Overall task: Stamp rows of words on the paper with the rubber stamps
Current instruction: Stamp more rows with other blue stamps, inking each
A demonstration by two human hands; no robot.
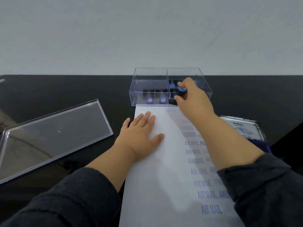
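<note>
A white sheet of paper (165, 177) lies on the black table, with blue stamped words such as AIR MAIL running down its right part. My left hand (141, 133) rests flat on the paper's upper left, fingers straight. My right hand (191, 97) grips a black rubber stamp with a blue top (181, 90) at the front right of the clear stamp box (142, 77). Two stamps (155, 99) lie in the box's left compartment, and another blue-topped stamp (171, 86) sits in the right one.
The box's clear lid (54, 133) lies upside down on the table at the left. An open Artline ink pad (244, 128) sits to the right of the paper, partly behind my right arm. A pale wall rises behind the table's far edge.
</note>
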